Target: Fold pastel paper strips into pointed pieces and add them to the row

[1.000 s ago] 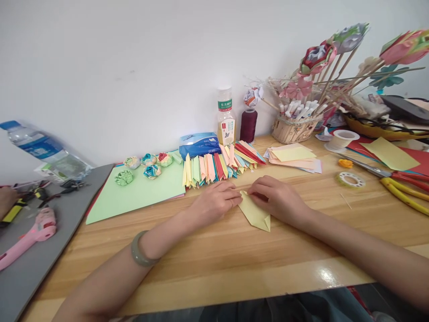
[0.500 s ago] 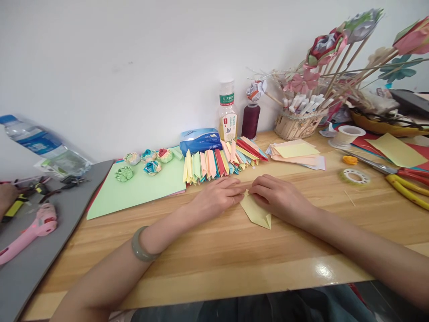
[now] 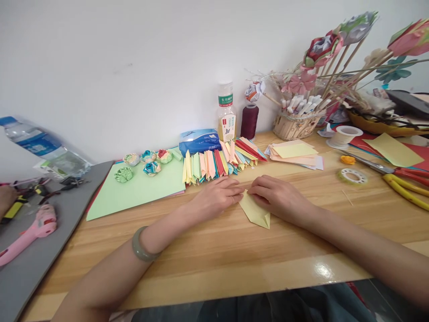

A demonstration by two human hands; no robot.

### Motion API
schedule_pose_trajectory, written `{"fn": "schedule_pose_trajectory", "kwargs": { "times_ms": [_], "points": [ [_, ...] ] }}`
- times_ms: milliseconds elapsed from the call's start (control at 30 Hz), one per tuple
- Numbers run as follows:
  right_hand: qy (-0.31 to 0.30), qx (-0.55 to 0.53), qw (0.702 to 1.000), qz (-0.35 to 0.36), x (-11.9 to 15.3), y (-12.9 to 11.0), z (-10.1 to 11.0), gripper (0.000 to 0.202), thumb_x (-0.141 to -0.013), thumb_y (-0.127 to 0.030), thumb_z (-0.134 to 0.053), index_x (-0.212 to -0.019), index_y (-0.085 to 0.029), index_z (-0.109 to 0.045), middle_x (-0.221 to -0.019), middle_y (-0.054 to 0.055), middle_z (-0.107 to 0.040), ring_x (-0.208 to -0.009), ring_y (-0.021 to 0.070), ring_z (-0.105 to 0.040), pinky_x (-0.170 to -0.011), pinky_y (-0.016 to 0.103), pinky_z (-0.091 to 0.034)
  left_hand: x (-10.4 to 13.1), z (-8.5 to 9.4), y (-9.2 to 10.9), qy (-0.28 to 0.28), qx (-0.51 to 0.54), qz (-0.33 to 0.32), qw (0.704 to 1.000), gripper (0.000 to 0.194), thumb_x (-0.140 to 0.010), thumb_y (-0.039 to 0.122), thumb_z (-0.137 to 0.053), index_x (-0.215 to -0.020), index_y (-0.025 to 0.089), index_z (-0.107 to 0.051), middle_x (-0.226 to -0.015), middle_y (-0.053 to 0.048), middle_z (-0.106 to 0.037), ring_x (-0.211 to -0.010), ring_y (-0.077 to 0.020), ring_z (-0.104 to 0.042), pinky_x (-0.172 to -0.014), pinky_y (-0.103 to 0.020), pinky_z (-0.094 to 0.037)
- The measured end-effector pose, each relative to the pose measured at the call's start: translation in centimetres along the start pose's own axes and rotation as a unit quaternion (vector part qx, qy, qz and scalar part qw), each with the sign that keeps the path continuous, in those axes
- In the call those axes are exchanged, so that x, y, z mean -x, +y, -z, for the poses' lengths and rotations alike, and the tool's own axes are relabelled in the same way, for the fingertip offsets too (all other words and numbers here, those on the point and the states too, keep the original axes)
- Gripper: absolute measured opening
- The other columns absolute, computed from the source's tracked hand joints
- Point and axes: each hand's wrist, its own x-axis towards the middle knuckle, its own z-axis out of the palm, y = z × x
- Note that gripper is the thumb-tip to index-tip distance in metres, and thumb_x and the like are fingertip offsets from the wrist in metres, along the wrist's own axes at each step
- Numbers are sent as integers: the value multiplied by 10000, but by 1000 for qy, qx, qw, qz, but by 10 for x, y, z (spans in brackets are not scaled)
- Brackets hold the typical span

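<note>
A small folded sheet of yellow paper (image 3: 255, 212) lies flat on the wooden table, its lower end folded to a point. My right hand (image 3: 279, 194) rests over its upper right part, fingers curled and pressed onto it; the thumb is hidden. From the left, my left hand (image 3: 219, 197) lies low with its fingers stretched out, the tips reaching the paper's upper left corner. Just beyond both hands stands a row of folded paper pieces (image 3: 208, 165) in several colours. Farther right is a stack of loose paper sheets (image 3: 295, 150).
Paper flowers (image 3: 124, 174) sit on a green sheet (image 3: 147, 197) at left. A pink glue gun (image 3: 40, 223) lies on a grey board, near another person's hand (image 3: 6, 197). Tape (image 3: 352, 176), scissors (image 3: 398, 172), a thread spool (image 3: 250, 121) and a pen basket (image 3: 295, 125) are rightward.
The whole view has shifted very slightly. Both hands and the yellow paper keep the same position on the table.
</note>
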Motion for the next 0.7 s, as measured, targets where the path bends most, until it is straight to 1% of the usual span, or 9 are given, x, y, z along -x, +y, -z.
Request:
{"fn": "schedule_pose_trajectory", "kwargs": {
  "times_ms": [267,367,567,700],
  "points": [
    [-13,13,1000,-6,0,0,1,247,-905,-172,-425,-1006,-136,-648,-844,91,-619,-768,217,-575,-659,331,-473,-1,-1,0,-1,-8,-10,1000,295,-919,62,-400,-1080,132,-637,-1175,-62,-644,-1122,-242,-523,-963,-434,-424],
    [-20,20,1000,-8,0,-1,3,260,-898,-164,-425,-1029,-135,-647,-849,93,-616,-773,221,-569,-663,337,-467,-2,1,0,3,-16,-14,1000,288,-923,69,-399,-1062,130,-644,-1157,-63,-653,-1105,-243,-531,-952,-433,-431],
    [-26,33,999,1,-2,-2,9,278,-851,-99,-437,-1002,-126,-668,-854,102,-606,-762,220,-549,-666,346,-446,-4,3,1,19,-23,-16,999,256,-920,75,-424,-1010,110,-661,-1083,-58,-684,-1062,-253,-551,-942,-429,-441],
    [-15,25,1000,7,2,1,18,277,-859,-97,-422,-851,-157,-692,-828,88,-621,-770,217,-541,-677,347,-429,-4,5,0,6,-24,-13,1000,246,-898,60,-453,-1004,129,-664,-1099,-38,-681,-1073,-247,-552,-953,-418,-436]
  ]
}}
